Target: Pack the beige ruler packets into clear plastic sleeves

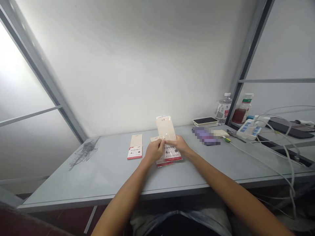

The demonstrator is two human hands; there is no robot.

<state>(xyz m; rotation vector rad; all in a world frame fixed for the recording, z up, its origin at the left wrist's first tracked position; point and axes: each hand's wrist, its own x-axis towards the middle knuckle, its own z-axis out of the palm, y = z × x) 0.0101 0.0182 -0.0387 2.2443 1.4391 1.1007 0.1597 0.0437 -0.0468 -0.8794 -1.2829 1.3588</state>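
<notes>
My left hand (154,152) pinches a small cream card (155,139) at the edge of a cream packet in a clear plastic sleeve (166,127). My right hand (178,146) grips that packet near its lower half, and the packet stands tilted above the table. Beneath both hands lies a cream-and-red packet (165,162), partly hidden. To the left, a similar cream packet with a red band (135,147) lies flat on the grey table (105,173).
At the back right are a phone (205,121), a water bottle (223,108), a bottle of red liquid (242,108) and a pixelated patch (205,136). A power strip (248,129) and white cables (283,154) lie further right. Crumpled clear plastic (85,152) lies at the left.
</notes>
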